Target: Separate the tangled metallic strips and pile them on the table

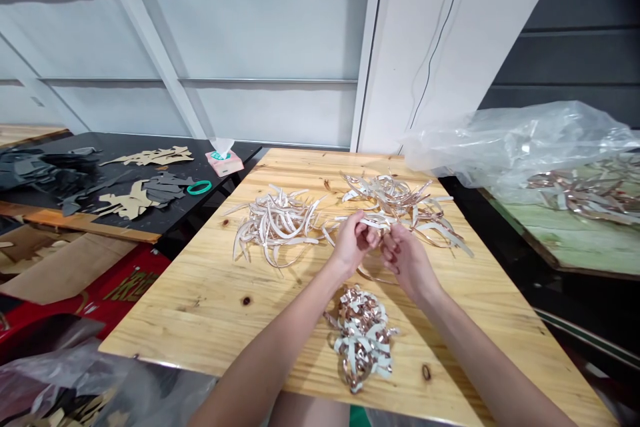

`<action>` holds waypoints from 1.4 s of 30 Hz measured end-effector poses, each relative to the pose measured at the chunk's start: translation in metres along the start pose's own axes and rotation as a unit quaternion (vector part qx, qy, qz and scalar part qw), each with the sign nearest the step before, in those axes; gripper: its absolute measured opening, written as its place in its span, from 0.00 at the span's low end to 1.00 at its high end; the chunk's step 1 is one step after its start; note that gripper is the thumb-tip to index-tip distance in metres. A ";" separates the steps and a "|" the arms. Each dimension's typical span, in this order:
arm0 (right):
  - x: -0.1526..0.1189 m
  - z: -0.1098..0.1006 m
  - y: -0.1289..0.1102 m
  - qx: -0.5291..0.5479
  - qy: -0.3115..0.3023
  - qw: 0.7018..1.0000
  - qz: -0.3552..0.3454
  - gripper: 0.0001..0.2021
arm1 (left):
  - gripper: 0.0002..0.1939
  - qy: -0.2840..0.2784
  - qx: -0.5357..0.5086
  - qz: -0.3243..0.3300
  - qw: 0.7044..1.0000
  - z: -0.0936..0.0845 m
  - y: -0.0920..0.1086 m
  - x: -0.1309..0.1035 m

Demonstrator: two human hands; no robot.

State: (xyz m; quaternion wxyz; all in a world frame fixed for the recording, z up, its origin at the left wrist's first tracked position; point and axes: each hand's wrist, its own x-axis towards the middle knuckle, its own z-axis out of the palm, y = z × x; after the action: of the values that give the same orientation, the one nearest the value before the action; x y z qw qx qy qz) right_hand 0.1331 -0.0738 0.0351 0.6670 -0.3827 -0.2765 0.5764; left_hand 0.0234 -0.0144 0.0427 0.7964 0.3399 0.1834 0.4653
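My left hand (354, 242) and my right hand (406, 257) meet above the wooden table, fingers closed on a thin curved strip (376, 221) stretched between them, pale on the side that shows. Just behind them spreads a loose pile of shiny copper-coloured and white strips (387, 192). To the left lies a pile of pale curved strips (280, 221). Between my forearms, nearer to me, sits a heap of curled copper-and-white pieces (361, 333). My fingers partly hide the ends of the held strip.
The wooden table (200, 310) has black tables at its sides. On the left one are dark cut pieces (45, 170), a tissue box (224, 162) and a green tape ring (199, 187). At right, clear plastic sheeting (520, 140) lies by more copper strips (585, 193) on a green board.
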 end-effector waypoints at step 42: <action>0.006 -0.006 -0.018 0.128 0.017 0.991 0.030 0.11 | 0.22 0.042 0.326 0.127 0.936 -0.013 -0.020 0.002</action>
State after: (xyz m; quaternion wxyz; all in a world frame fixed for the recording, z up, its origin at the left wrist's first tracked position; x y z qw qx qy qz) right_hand 0.1494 -0.0704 0.0460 0.6978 -0.3122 -0.1772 0.6198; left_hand 0.0290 -0.0149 0.0196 0.5681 0.5815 0.3133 0.4908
